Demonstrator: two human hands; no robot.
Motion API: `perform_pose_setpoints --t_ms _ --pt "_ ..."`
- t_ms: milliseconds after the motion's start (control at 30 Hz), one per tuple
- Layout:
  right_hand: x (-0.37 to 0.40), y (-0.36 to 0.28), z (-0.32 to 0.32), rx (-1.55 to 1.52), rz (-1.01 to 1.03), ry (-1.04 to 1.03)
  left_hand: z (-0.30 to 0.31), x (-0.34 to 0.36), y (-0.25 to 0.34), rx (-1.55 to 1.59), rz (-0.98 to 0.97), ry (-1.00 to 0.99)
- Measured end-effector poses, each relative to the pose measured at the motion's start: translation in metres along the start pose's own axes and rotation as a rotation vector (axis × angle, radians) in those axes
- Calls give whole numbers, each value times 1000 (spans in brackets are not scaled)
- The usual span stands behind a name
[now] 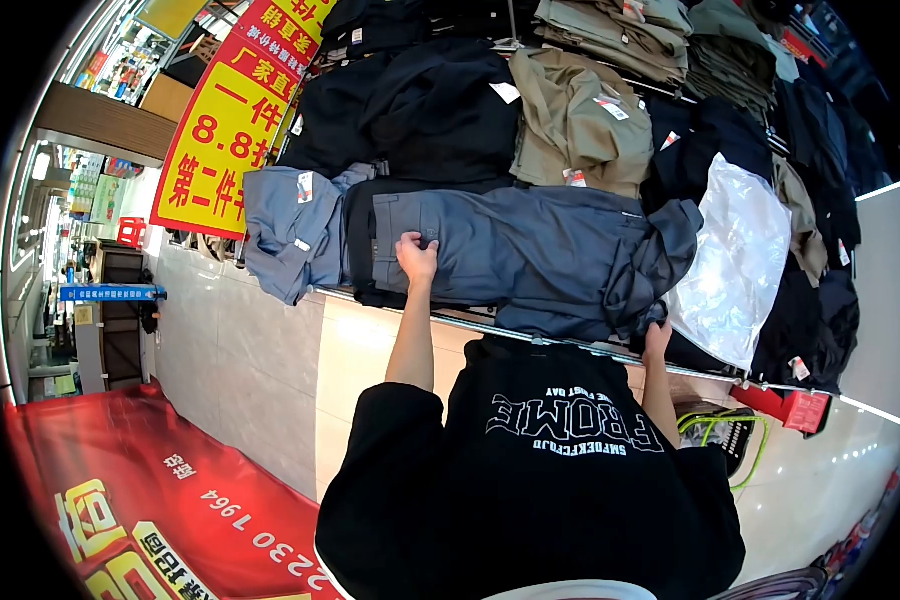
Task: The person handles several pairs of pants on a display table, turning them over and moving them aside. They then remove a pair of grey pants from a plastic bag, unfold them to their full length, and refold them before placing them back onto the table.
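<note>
As the grey-blue trousers [530,250], spread just left of the plastic bag [735,260], look soft and light, the firmer waistband [382,225] is judged the best hold. It is pinched by the left hand [417,258]; the hem [670,285] beside the bag is clutched by the right hand [658,340].

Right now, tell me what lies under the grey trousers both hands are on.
A black garment peeks out under the grey trousers by the left hand; the right hand touches the leg end. The rest underneath is covered.
</note>
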State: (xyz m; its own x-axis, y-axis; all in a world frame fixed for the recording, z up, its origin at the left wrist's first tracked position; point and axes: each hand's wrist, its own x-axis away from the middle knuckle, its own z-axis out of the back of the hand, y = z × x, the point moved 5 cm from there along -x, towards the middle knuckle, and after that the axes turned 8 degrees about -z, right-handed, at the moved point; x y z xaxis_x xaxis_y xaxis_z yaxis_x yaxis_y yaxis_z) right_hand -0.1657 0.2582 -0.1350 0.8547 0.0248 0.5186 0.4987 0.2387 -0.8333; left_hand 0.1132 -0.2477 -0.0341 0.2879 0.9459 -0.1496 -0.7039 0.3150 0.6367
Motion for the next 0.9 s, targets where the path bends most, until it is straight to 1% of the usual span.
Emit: perform_pose_setpoints --t_ms 33,100,133,200,233,300,333,400,533,600,633,700,733,800,900 --pt "0 1 0 -2 -4 2 0 -1 2 -3 -2 -4" --pt "0 1 1 -1 21 28 -1 -2 2 -74 126 -49" --pt "0 1 1 -2 20 29 -3 -3 4 -75 124 -50" --pt "-10 8 3 71 82 63 -10 -4 0 -151 194 -174" --pt "-13 13 4 68 81 62 -11 -4 0 -152 192 -173" --pt "-12 12 4 63 59 60 -15 -2 7 -202 103 -212" --pt "-12 12 3 61 57 62 -16 0 8 -204 100 -213" --pt "-12 12 4 57 63 65 -13 3 16 -71 -19 -106" --pt "-8 7 3 62 30 23 -16 2 10 36 -22 -82" --pt "-7 6 2 38 36 33 -21 2 3 243 120 -170" --pt "-6 5 2 40 36 31 -22 1 -1 243 123 -169" --pt "-6 6 3 38 25 38 -29 1 -3 633 141 -221" --pt "-7 6 3 38 24 39 -30 2 -6 633 142 -222" --pt "-9 9 4 49 25 41 -21 5 8 801 93 -239" --pt "-8 7 3 45 32 29 -18 8 5 810 115 -263"
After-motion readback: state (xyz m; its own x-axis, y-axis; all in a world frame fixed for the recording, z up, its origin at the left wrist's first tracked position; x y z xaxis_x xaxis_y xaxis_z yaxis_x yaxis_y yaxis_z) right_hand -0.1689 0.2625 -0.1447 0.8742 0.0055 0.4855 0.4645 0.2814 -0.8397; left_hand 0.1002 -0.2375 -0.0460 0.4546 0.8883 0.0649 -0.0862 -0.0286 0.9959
